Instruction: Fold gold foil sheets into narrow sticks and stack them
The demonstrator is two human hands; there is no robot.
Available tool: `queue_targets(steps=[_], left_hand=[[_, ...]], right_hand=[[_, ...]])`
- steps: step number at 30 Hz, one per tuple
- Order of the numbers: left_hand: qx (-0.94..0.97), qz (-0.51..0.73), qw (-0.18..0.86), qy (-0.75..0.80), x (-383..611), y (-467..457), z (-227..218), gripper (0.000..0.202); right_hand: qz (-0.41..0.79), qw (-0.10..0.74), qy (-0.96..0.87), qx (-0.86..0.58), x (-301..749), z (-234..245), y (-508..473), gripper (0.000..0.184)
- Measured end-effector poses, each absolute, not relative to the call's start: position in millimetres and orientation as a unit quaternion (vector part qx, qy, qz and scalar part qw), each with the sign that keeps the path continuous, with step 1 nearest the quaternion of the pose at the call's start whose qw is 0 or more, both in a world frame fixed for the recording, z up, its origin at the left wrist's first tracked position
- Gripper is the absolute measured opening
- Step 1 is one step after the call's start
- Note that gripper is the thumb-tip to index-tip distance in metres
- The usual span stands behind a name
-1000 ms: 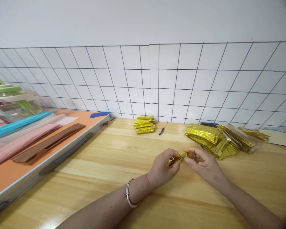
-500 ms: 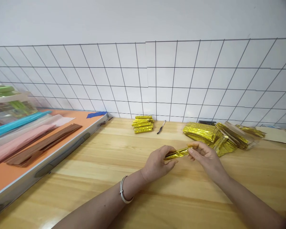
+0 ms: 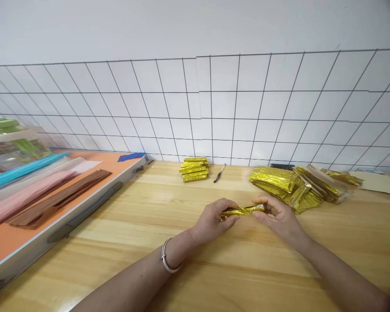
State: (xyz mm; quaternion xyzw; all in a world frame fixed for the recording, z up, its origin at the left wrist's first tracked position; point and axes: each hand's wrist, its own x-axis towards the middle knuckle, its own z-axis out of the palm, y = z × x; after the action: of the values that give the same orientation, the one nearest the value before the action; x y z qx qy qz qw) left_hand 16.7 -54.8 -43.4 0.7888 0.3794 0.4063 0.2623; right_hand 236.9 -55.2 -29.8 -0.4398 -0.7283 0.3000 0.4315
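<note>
left hand [image 3: 211,221], right hand [image 3: 281,220]: both hands pinching gold foil strip [image 3: 243,211] at opposite ends, strip lying between.

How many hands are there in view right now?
2: the left hand holds one end of the gold foil, and the right hand holds the other end.

I receive one view, from a camera worn on the head, looking forward and down. It sits above and behind the left hand [image 3: 210,223] and right hand [image 3: 282,221], both near, below centre. It faces the gridded wall [image 3: 224,104] across the wooden tabletop [image 3: 227,271]; the left edge crops the orange board [image 3: 13,242].
</note>
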Motion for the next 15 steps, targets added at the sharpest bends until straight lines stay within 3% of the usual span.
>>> queue_targets(steps=[8, 15], left_hand=[[0.807, 0.395, 0.249, 0.362, 16.1, -55.5, -42.2, 0.017], [0.806, 0.393, 0.261, 0.357, 15.1, -53.0, -45.1, 0.018]], right_hand=[[0.165, 0.392, -0.822, -0.38, 237.7, -30.7, -55.0, 0.021], [0.152, 0.39, -0.834, -0.359, 240.3, -35.3, -54.1, 0.018]])
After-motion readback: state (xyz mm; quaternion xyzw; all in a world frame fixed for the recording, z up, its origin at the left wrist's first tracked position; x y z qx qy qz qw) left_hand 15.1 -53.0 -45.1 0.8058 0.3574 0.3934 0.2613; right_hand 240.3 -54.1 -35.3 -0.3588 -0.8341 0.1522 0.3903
